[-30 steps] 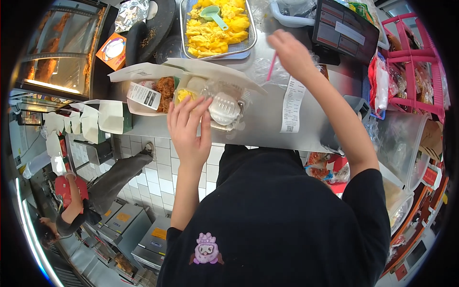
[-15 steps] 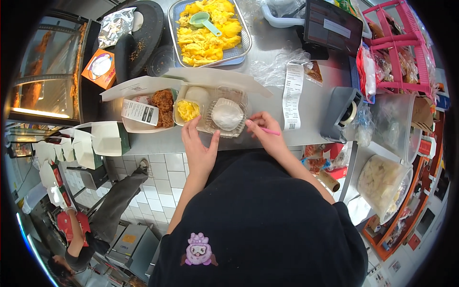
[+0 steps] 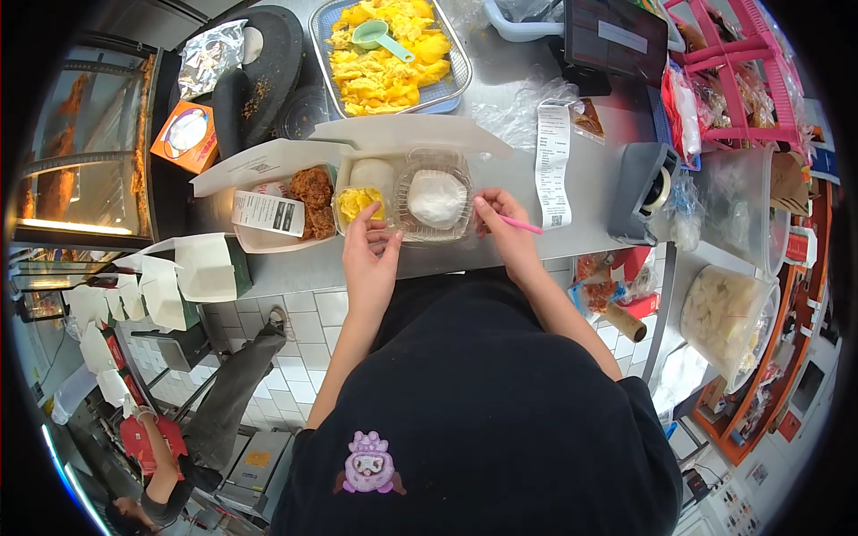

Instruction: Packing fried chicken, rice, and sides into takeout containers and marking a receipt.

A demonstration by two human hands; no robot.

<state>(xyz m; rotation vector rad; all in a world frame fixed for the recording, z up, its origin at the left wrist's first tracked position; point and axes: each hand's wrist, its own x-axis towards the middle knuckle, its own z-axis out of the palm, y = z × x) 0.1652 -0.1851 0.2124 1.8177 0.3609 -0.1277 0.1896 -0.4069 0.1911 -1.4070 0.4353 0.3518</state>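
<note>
Head view, left hand [image 3: 369,255] spread, right hand [image 3: 508,239] gripping pink stick [image 3: 522,225], clear container [image 3: 436,233] between

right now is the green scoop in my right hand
No, the green scoop lies on the yellow food, and the right hand holds a pink stick.

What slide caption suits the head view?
Left hand near yellow food, right hand holding a pink stick, flanking a clear plastic container.

Head-worn fisheye, looking down at hands [image 3: 369,261] [image 3: 513,245], near
</note>
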